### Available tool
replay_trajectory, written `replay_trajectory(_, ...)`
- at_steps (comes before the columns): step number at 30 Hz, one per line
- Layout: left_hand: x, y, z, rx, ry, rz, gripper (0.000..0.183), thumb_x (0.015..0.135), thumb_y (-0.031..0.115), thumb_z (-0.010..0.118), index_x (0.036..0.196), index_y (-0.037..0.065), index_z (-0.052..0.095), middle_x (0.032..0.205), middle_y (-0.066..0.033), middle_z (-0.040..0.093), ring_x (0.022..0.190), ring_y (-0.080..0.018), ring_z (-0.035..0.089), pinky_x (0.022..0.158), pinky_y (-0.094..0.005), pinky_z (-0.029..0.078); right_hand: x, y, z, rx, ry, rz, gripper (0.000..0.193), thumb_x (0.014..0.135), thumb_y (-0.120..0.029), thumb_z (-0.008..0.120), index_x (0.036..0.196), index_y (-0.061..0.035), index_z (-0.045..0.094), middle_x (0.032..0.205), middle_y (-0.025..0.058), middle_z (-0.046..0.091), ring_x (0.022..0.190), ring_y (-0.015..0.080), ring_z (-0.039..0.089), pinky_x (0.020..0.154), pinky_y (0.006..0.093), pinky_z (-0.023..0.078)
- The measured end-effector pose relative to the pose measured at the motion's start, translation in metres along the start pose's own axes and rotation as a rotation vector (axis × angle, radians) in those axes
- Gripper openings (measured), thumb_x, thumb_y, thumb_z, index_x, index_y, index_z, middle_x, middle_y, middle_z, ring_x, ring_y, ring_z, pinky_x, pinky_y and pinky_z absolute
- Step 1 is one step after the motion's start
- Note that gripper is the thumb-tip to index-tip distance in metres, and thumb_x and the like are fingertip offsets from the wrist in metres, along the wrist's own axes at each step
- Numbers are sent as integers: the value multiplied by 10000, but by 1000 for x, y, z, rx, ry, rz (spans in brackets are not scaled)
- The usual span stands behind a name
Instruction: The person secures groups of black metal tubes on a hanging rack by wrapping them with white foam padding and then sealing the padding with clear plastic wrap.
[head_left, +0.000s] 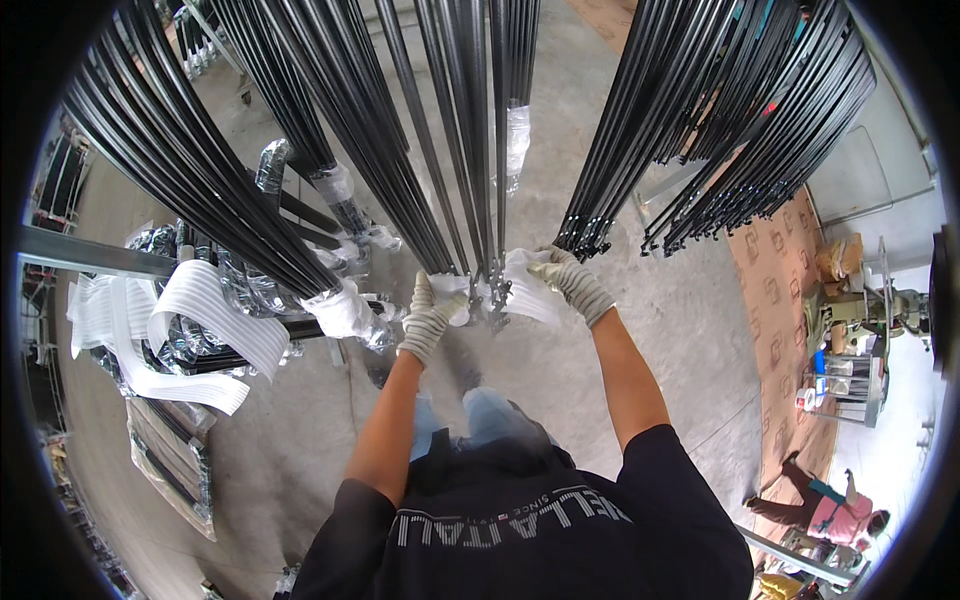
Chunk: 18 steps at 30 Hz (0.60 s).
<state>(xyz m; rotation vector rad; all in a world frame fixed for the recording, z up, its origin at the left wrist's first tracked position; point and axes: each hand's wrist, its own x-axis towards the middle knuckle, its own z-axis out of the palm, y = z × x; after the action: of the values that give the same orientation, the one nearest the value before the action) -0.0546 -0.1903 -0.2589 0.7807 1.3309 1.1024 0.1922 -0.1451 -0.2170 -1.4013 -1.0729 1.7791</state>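
Note:
In front of me hangs a bundle of long black metal rods (440, 180), with small fittings at its lower ends. A white foam sheet (532, 292) lies around part of those ends. My left hand (428, 320), in a pale knitted glove, grips the foam's left part beside the rod ends. On the other side my right hand (576, 284), gloved alike, holds the foam's right part pinched in its fingers, apart from the rods. The rod fittings show between the two hands.
More black rods (690, 120) hang at the right. At the left, rods (190, 150) end in a white wrap (345, 312). Ribbed white foam strips (215, 310) drape over plastic-wrapped parts on a rack. A person in pink (838, 518) is at the far right.

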Motion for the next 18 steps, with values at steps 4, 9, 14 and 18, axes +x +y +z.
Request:
replay_trajectory(4,5,20,-6,-248,-224,-17,491,641,8,675,1065,79,439,926,-41,563,839,-146,550,723,-287,490,-6,-7,13,97,-61,58,319,691,-197,669,964,-68,566,845,-6,579,755,88,526,681,220,423)
replay_trajectory(9,11,21,7,-577,-200,-71,548,608,52,718,1066,74,417,939,-29,553,838,-134,536,748,-266,473,11,1,33,390,-237,-157,292,708,-124,621,988,-77,551,856,-30,573,763,73,521,723,199,406)
replay_trajectory(14,0,20,30,-222,86,203,650,583,82,747,1112,83,369,986,-16,517,863,-126,494,782,-258,453,22,33,43,485,-128,-174,360,727,-73,613,1065,-39,495,902,7,571,806,88,534,754,223,436)
replay_trajectory(18,-13,36,35,-324,75,293,647,617,22,705,1165,80,366,985,-20,522,841,-122,506,764,-247,449,-2,21,61,414,20,-133,382,721,-24,605,1081,-42,480,889,8,550,790,81,520,699,199,442)
